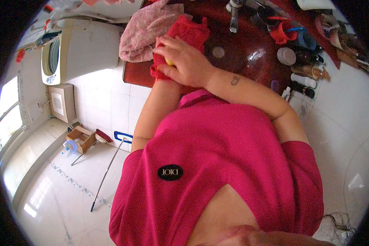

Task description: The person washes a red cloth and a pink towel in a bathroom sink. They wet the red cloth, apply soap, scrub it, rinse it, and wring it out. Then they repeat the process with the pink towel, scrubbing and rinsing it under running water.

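Observation:
Red fabric (189, 30) covers my left hand, whose forearm comes up from below; the hand itself is hidden. My right hand (184, 63) reaches across from the right and lies over the fabric, its fingers curved around a small yellow object (169, 62), possibly soap, that shows only in part. Beside the fabric, to the left, a pink patterned towel (141, 37) lies bunched on the dark red counter (138, 73). Both hands are at the left side of a glossy dark red washbasin (243, 61). Its metal tap (233, 21) stands at the far side.
Bottles (303, 80), a round lidded jar (286, 56), a comb (275, 86) and red cups (283, 32) line the basin's right side. A washing machine (89, 49) stands at left. A cardboard box (81, 138), a broom (104, 136) and a blue-framed mop (123, 137) are on the floor.

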The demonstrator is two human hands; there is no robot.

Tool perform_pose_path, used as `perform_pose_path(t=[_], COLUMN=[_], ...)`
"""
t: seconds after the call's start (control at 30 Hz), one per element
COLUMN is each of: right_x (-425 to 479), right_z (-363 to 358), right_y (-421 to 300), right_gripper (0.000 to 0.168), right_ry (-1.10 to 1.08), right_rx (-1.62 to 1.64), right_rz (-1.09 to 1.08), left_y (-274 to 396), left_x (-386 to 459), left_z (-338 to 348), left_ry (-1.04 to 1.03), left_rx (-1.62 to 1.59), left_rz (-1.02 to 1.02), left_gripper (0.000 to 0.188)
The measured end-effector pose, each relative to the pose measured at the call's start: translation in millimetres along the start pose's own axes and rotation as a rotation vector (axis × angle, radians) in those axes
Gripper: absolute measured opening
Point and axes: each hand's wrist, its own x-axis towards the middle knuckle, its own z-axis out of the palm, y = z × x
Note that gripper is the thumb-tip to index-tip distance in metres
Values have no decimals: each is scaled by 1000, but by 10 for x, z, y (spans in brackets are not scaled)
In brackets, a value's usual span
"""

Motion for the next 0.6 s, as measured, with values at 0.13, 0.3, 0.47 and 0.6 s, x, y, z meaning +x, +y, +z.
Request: perform_pose_path(t=[0.13, 0.3, 0.47, 0.6], right_x=[62, 79, 15, 220], right_z=[33, -70, 68, -14], right_y=[588, 664, 118, 883], right_gripper=[37, 35, 43, 43], right_ry=[28, 11, -59, 136], right_rx=[-97, -124, -143, -166], right_rz=[105, 417, -82, 396], left_y=[-87, -109, 5, -19], left_x=[-19, -17, -39, -91], left_z=[-33, -89, -102, -150], left_ry=[16, 22, -4, 13], left_rx=[-16, -36, -53, -82], left_rz=[-18, -29, -22, -30], left_gripper=[58, 58, 58, 59])
